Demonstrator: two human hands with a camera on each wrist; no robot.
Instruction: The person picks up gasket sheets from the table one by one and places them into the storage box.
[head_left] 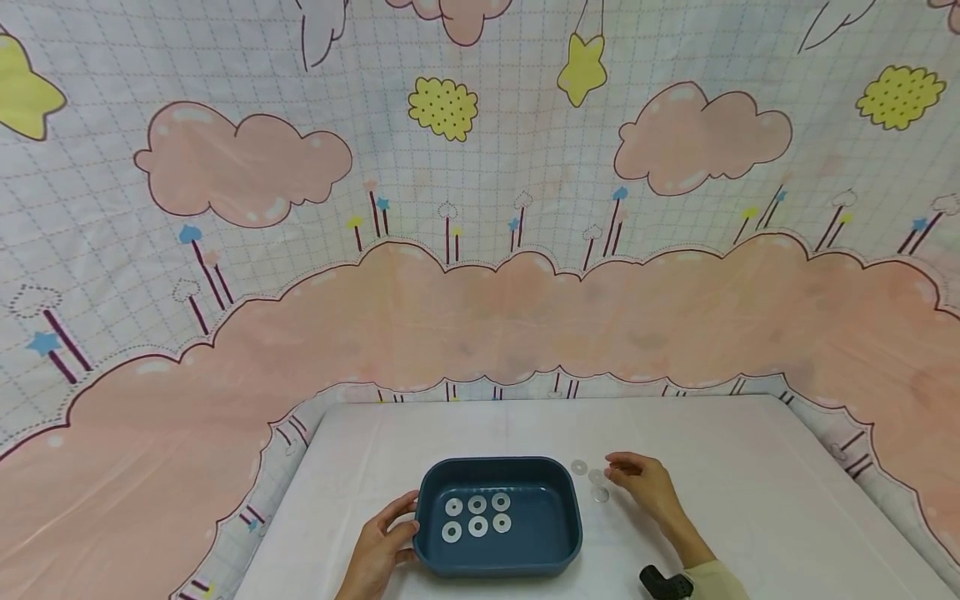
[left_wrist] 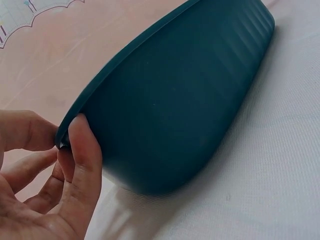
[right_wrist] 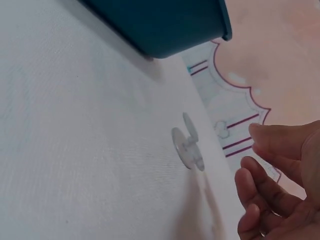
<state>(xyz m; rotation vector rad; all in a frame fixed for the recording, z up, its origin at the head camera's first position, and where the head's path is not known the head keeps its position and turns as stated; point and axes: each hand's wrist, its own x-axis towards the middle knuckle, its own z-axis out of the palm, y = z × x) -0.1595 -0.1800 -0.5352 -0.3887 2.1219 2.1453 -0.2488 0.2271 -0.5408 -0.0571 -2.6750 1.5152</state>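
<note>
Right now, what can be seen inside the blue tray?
Six pale rings lie inside the blue tray, in two rows of three. Whatever is directly beneath the rings is covered and cannot be seen.

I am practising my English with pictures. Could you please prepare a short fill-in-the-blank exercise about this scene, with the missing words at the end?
The left hand grips the tray, which contains ____ white rings.
Outside the tray, ____ more rings lie on the white tabletop.
These loose rings are nearer to the person's ____ hand.

Missing words: six; three; right.
</note>
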